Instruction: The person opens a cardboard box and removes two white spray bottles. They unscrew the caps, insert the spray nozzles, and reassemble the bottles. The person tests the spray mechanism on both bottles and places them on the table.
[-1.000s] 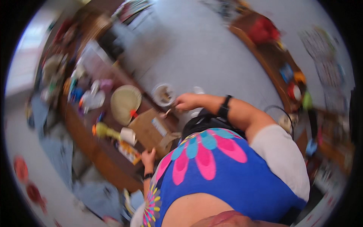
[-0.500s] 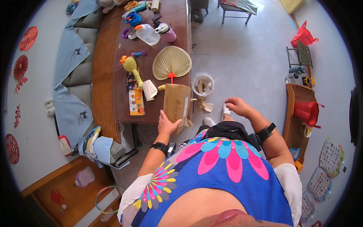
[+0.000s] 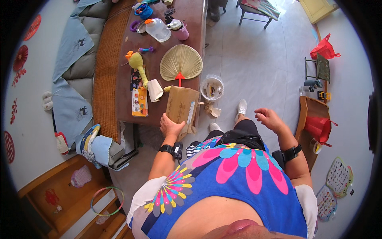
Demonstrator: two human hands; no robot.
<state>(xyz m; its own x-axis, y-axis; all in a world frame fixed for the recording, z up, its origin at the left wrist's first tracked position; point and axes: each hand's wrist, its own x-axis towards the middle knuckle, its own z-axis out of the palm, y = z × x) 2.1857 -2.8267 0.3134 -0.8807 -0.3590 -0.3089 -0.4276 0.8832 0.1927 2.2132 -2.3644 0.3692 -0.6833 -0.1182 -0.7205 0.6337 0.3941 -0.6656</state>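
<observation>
Your left hand (image 3: 172, 125) bears on the near left side of the brown rectangular cardboard carton (image 3: 183, 104), at the dark brown tabletop's (image 3: 154, 112) near right corner; whether it grips cannot be told. Your empty right hand (image 3: 269, 119) is well apart. Apply even palm pressure to limit sliding. Half a second earlier, the right hand overlapped the far white shoe (image 3: 242, 107); now it is clear, to the right.

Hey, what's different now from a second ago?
Your right hand has moved right, away from the bin; blur hides whether it let go of anything. Your left hand is still at the box; the fan and yellow toy stayed on the table.
</observation>
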